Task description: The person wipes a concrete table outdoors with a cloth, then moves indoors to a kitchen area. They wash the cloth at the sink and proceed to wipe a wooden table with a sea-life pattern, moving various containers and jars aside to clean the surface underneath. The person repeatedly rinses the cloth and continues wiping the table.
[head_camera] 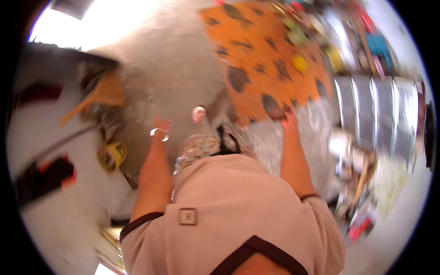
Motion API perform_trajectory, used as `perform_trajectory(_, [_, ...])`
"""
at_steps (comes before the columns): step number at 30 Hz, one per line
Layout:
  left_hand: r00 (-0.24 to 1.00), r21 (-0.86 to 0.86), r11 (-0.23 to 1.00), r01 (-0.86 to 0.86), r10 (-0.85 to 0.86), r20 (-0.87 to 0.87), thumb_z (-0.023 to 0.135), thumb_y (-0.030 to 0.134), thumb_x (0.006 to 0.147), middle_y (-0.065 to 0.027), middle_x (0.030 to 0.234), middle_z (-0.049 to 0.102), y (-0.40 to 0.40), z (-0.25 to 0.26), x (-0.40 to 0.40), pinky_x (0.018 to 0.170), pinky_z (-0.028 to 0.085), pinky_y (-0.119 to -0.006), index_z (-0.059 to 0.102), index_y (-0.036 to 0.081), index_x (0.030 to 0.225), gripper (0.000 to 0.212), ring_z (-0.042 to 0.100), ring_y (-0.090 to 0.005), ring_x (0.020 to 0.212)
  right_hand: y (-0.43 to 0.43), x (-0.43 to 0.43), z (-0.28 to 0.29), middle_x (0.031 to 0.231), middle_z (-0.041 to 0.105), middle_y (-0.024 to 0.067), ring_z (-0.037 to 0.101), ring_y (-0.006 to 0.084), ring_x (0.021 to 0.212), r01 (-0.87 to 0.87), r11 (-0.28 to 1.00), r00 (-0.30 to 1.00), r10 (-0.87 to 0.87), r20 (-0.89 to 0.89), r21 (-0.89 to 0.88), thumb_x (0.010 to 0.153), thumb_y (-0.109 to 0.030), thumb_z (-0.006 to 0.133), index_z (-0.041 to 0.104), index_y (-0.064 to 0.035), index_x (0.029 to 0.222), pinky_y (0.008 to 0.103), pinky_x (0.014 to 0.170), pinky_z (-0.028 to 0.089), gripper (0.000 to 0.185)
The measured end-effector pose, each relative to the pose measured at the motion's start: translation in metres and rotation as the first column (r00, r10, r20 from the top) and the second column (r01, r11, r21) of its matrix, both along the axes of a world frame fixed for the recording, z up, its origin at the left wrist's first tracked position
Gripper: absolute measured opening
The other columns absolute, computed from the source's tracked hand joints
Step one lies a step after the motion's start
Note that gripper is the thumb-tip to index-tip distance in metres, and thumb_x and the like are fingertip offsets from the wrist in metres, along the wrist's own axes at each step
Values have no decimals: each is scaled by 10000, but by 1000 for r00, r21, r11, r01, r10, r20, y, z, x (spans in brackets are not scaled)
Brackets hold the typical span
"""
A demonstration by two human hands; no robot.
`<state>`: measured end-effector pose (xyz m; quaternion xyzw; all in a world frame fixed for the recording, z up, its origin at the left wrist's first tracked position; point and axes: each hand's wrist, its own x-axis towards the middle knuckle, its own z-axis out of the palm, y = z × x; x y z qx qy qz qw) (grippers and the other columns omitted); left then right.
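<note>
My left hand (pixel 162 128) hangs at my side above the bare grey floor (pixel 172 68). Its fingers look spread, with nothing visible in them, and a white band (pixel 158 130) circles the wrist. On the other side, my right hand (pixel 289 119) is by the near edge of an orange mat (pixel 257 55) with dark printed shapes. Blur hides whether its fingers hold anything; the dark patch beside them may be part of the mat's pattern. Between the hands, my patterned trousers (pixel 197 144) and one foot (pixel 198 113) show below my beige shirt (pixel 233 196).
A round yellow thing (pixel 299 63) lies on the mat. Grey drawers (pixel 378 106) stand at right, with blurred clutter (pixel 357 172) nearby. To the left are a yellow container (pixel 112 156) and an orange-yellow object (pixel 106 91). Bright light fills an opening (pixel 99 24) at upper left.
</note>
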<state>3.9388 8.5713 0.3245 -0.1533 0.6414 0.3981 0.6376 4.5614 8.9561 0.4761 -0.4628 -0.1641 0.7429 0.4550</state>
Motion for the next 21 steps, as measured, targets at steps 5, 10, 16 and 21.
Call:
perform_trajectory(5, [820,-189,923,334,-384,-424,499,209,838,-42,863,577,156,97,146,583,432,-324,428,129,1229,406,572,-146,666,5,47,31,1219,444,165,438,277,1114,367,924,904,-328,273,-105,730,116,355,390,37,1240,382,971,323,518])
perform_trajectory(10, [814,-133,905,405,-423,-398,523,104,828,-71,903,588,174,103,182,459,442,-252,374,130,1286,482,591,-144,597,39,97,2,1222,459,144,448,247,1122,319,948,872,-288,395,-12,741,132,362,410,32,1239,326,938,344,511])
perform_trajectory(16, [875,17,885,465,-456,-164,503,137,860,-93,1064,566,214,66,299,583,472,-257,403,87,1256,412,594,-165,711,141,171,-74,1212,483,135,483,249,1089,158,958,672,-281,685,239,756,78,423,451,-24,1222,312,900,380,478])
perform_trajectory(21, [982,255,949,185,-172,-71,482,211,882,-96,1183,482,270,72,370,851,417,-319,383,54,1260,420,518,-190,992,165,168,-120,1236,479,107,439,284,1132,-256,945,-15,-215,976,204,773,-41,508,505,-91,1177,344,933,356,407])
